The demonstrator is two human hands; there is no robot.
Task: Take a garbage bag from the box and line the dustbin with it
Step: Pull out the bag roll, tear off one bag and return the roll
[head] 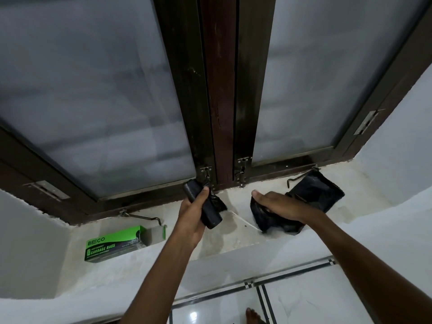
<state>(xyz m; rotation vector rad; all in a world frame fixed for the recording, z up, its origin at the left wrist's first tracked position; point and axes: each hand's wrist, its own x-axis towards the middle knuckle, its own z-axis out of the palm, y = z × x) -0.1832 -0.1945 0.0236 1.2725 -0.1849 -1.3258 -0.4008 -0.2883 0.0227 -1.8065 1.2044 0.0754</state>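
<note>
Hands (194,213), bag roll (203,206) steeply tilted

A bare foot (253,316) is cut off at the near edge; small print on the green box (117,244) stays illegible.

glossy black plastic roll (203,208) – rough stone sill (236,237) – frosted glass (93,97)

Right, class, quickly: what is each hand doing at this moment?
Left hand: closed around the black roll of garbage bags, lifted above the sill.
Right hand: gripping a loose black garbage bag that lies on the sill.
</note>
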